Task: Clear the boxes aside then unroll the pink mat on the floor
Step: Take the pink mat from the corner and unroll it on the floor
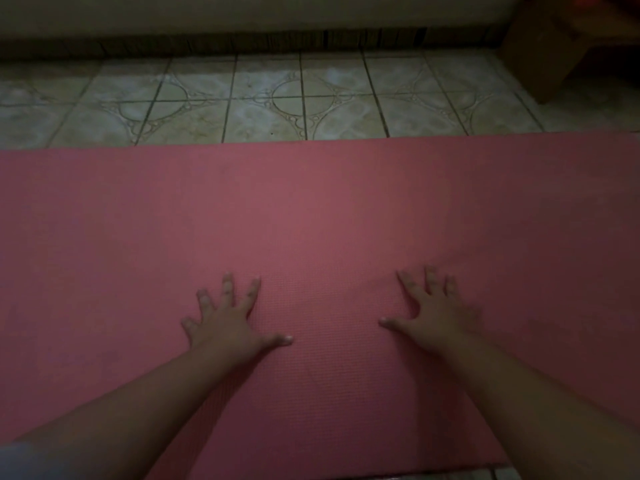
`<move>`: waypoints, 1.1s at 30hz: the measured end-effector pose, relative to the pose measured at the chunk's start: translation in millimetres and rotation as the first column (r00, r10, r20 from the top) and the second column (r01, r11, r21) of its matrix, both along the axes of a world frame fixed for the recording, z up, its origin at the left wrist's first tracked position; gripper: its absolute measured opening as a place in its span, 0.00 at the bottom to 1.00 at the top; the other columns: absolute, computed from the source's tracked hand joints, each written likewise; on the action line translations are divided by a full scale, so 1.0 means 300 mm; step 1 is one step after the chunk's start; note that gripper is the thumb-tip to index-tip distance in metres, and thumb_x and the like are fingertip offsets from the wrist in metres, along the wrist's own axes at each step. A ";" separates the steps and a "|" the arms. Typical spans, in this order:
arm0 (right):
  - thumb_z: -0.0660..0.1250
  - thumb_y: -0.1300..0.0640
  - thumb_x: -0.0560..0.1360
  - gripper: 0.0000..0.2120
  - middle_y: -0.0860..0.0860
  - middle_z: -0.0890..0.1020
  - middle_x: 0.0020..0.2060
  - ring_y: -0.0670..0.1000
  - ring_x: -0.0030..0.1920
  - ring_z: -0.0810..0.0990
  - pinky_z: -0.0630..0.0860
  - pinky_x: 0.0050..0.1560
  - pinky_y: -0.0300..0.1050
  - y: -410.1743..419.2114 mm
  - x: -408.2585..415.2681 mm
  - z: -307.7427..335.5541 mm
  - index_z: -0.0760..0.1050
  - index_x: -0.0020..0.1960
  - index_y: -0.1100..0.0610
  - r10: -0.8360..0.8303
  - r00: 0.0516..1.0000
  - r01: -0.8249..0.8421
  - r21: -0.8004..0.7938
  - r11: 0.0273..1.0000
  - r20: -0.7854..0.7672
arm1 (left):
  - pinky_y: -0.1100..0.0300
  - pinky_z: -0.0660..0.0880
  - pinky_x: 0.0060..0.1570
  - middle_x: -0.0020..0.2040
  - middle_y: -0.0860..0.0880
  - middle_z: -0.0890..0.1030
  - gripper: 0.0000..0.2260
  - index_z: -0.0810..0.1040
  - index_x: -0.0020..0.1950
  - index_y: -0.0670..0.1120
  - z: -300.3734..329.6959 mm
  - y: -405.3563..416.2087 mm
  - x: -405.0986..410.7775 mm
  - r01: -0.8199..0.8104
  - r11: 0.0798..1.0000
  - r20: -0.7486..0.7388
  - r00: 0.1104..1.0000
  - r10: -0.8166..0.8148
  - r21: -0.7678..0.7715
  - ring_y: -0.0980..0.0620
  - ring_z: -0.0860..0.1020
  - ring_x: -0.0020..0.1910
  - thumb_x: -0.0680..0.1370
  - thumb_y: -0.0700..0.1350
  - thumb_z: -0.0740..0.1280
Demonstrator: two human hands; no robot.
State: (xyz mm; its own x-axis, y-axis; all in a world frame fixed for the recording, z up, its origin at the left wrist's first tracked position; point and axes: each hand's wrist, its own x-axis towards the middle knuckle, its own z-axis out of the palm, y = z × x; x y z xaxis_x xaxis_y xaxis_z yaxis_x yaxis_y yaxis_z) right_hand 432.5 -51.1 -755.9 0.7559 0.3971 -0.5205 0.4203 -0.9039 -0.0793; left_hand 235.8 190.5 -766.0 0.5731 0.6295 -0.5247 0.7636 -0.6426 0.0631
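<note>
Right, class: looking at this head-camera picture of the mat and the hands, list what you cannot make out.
- Pink mat: both ends are cut off by the left and right frame edges, so its full length is unknown.
- Cardboard box: cropped by the top right corner and dim; contents hidden.
- Mat under the left hand and right hand: covered by the spread palms.
- Near mat edge: mostly hidden by the forearms.

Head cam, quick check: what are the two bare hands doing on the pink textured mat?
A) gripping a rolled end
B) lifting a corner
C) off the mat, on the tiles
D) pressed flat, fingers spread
D: the left hand and right hand lie palm-down with fingers splayed on the flat pink textured mat; no roll shows.
</note>
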 end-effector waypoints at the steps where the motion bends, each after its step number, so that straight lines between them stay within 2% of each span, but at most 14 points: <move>1: 0.58 0.22 0.62 0.47 0.45 0.36 0.77 0.56 0.77 0.38 0.50 0.69 0.73 0.003 0.009 -0.001 0.38 0.73 0.31 -0.002 1.000 0.001 0.002 1.000 0.002 | 0.30 0.49 0.68 0.76 0.53 0.31 0.54 0.35 0.72 0.68 -0.001 0.006 0.006 -0.003 1.000 0.001 1.000 0.003 0.000 0.36 0.37 0.75 0.54 0.81 0.58; 12: 0.54 0.21 0.63 0.47 0.46 0.35 0.77 0.57 0.77 0.39 0.54 0.69 0.72 0.001 -0.009 -0.005 0.35 0.73 0.32 0.046 0.998 -0.044 -0.040 0.998 0.036 | 0.30 0.51 0.68 0.77 0.54 0.33 0.54 0.35 0.71 0.69 0.001 0.012 0.008 -0.005 1.000 -0.015 1.000 0.005 -0.015 0.36 0.38 0.75 0.53 0.81 0.60; 18: 0.57 0.19 0.58 0.51 0.46 0.34 0.77 0.57 0.77 0.38 0.52 0.68 0.73 0.008 0.011 -0.001 0.36 0.73 0.31 0.030 0.999 -0.031 -0.036 0.999 -0.014 | 0.30 0.52 0.68 0.77 0.54 0.33 0.54 0.36 0.72 0.68 0.017 0.016 0.023 -0.013 1.000 -0.022 1.000 0.012 -0.026 0.37 0.38 0.76 0.55 0.79 0.62; 25: 0.58 0.21 0.61 0.49 0.46 0.34 0.77 0.58 0.77 0.37 0.51 0.69 0.73 0.010 -0.001 0.007 0.36 0.74 0.33 0.021 1.000 -0.021 -0.016 1.000 -0.018 | 0.32 0.53 0.68 0.77 0.52 0.34 0.54 0.36 0.73 0.67 0.034 0.013 0.031 0.003 1.000 -0.043 0.999 -0.004 -0.025 0.36 0.39 0.76 0.56 0.79 0.62; 29: 0.58 0.25 0.67 0.45 0.48 0.37 0.78 0.59 0.77 0.39 0.52 0.70 0.71 0.012 -0.028 0.012 0.39 0.75 0.36 0.012 1.000 -0.012 0.019 1.000 0.006 | 0.40 0.53 0.72 0.78 0.44 0.39 0.49 0.42 0.77 0.57 0.054 -0.008 0.061 0.011 1.000 0.002 1.000 -0.011 -0.023 0.36 0.43 0.76 0.65 0.74 0.62; 33: 0.59 0.31 0.72 0.39 0.50 0.43 0.79 0.60 0.77 0.44 0.52 0.71 0.67 0.014 -0.047 0.010 0.46 0.77 0.40 0.015 0.999 -0.018 0.066 0.998 0.038 | 0.51 0.57 0.73 0.77 0.41 0.54 0.36 0.55 0.76 0.43 0.088 -0.051 0.119 0.083 0.992 0.168 0.983 -0.067 -0.093 0.42 0.55 0.75 0.75 0.59 0.64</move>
State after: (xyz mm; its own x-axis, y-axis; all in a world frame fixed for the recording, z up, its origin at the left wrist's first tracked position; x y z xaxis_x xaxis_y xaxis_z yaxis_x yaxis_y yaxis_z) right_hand 418.6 -46.8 -752.8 0.7675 0.4424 -0.4640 0.4387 -0.8902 -0.1230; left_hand 271.5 175.1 -739.5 0.7004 0.5308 -0.4773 0.6873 -0.6819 0.2504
